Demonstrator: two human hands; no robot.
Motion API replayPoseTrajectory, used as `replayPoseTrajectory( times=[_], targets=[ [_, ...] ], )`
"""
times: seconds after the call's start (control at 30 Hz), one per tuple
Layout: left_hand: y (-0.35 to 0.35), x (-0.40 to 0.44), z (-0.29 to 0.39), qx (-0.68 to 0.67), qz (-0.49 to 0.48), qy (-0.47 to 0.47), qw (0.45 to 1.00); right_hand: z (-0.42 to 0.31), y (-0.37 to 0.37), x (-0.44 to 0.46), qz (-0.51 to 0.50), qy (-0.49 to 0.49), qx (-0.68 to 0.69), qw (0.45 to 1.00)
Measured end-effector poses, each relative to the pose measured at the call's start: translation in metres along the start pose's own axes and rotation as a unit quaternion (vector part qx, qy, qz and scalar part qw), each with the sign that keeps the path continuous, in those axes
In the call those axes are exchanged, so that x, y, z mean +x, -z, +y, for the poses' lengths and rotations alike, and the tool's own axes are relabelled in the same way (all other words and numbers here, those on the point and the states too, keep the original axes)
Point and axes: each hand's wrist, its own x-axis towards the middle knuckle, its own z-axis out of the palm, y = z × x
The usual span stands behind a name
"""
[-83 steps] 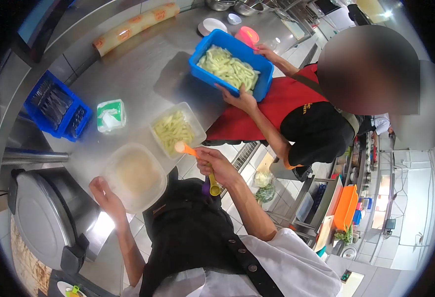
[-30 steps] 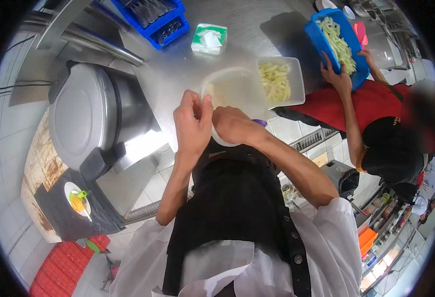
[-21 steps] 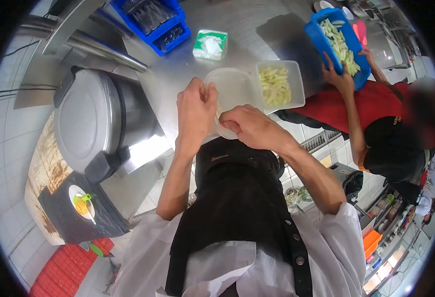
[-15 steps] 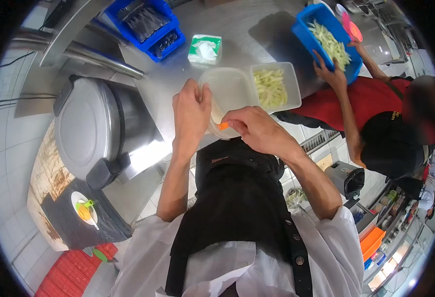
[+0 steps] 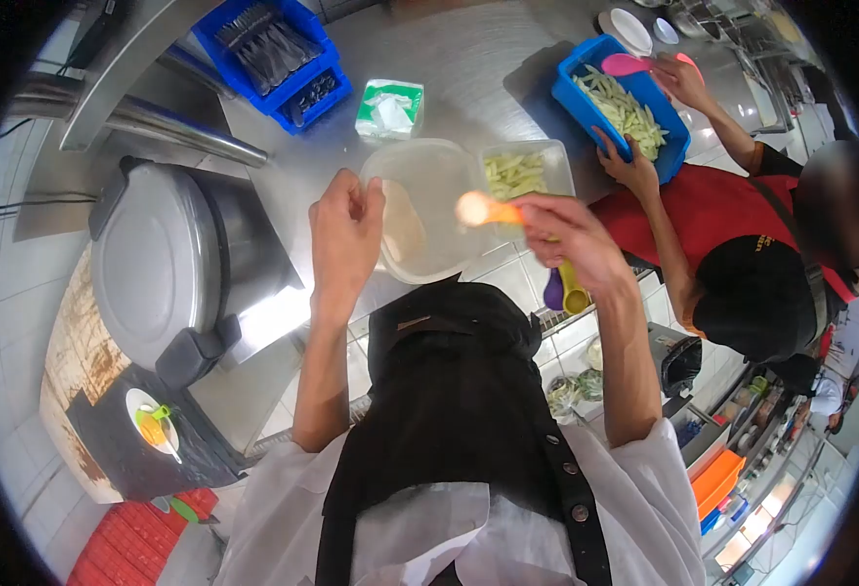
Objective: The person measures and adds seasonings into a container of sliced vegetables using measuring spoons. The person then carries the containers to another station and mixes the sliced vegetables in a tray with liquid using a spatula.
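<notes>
My right hand (image 5: 578,242) grips an orange measuring spoon (image 5: 498,210) with pale powder heaped in its bowl. Purple and yellow spoons (image 5: 574,290) of the set dangle below that hand. At the near left rim of a clear plastic tub (image 5: 439,166), my left hand (image 5: 344,234) has its fingers pinched together, apparently on the rim. Pale powder (image 5: 403,220) lies along the tub's left side. To the right stands a smaller clear container (image 5: 558,168) of pale green cut sticks (image 5: 513,174), partly behind the raised spoon.
A person in red (image 5: 669,210) at the right steadies a blue bin (image 5: 568,93) of cut sticks and holds a pink spoon (image 5: 627,64). Beyond the tub are a tissue box (image 5: 390,107) and blue cutlery bins (image 5: 219,49). A large lidded pot (image 5: 156,254) stands left.
My right hand has lifted the orange spoon out of the tub and moved right, with powder in it. The other person's pink spoon has moved over the blue bin.
</notes>
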Motion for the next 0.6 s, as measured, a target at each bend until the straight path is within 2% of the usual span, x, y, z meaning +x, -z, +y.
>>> replayPoseTrajectory(
  times=[0.03, 0.07, 0.1, 0.13, 0.17, 0.23, 0.27, 0.33, 0.4, 0.47, 0.5, 0.57, 0.6],
  targets=[
    [0.001, 0.000, -0.002, -0.004, 0.002, 0.003, 1.000, 0.001, 0.007, -0.003, 0.000, -0.003, -0.005, 1.000],
    [0.002, 0.000, -0.003, -0.006, 0.002, 0.010, 1.000, 0.007, 0.014, -0.002, 0.106, 0.132, -0.225, 0.960],
    [0.002, 0.001, -0.003, -0.007, 0.002, 0.015, 1.000, 0.014, 0.023, 0.000, 0.202, 0.259, -0.426, 0.843],
    [0.001, 0.001, -0.003, -0.009, 0.003, 0.015, 1.000, 0.023, 0.037, 0.007, 0.230, 0.364, -0.587, 0.686],
    [0.000, 0.001, 0.000, -0.012, 0.003, 0.009, 1.000, 0.024, 0.032, 0.004, 0.233, 0.362, -0.587, 0.686],
    [-0.004, -0.001, 0.004, -0.016, 0.004, 0.004, 1.000, 0.022, 0.007, -0.002, 0.305, 0.204, -0.692, 0.621],
    [-0.006, -0.002, 0.007, -0.018, 0.011, -0.011, 1.000, 0.014, -0.013, -0.005, 0.283, 0.176, -0.708, 0.623],
    [-0.008, -0.011, 0.013, -0.015, 0.001, -0.023, 1.000, 0.015, -0.051, 0.002, 0.204, 0.270, -0.692, 0.638],
    [-0.010, -0.011, 0.023, -0.010, -0.010, -0.030, 0.999, 0.023, -0.085, 0.032, 0.109, 0.255, -0.756, 0.593],
    [-0.011, -0.017, 0.031, -0.013, -0.018, -0.049, 0.999, 0.041, -0.096, 0.069, 0.010, 0.213, -0.750, 0.626],
    [-0.011, -0.018, 0.033, -0.017, -0.011, -0.064, 0.998, 0.049, -0.093, 0.073, 0.012, 0.214, -0.750, 0.626],
    [-0.013, -0.018, 0.034, -0.022, -0.005, -0.068, 0.997, 0.059, -0.093, 0.081, -0.048, 0.153, -0.551, 0.819],
    [-0.013, -0.018, 0.032, -0.028, 0.000, -0.067, 0.997, 0.062, -0.090, 0.081, -0.055, 0.202, -0.479, 0.853]
  ],
)
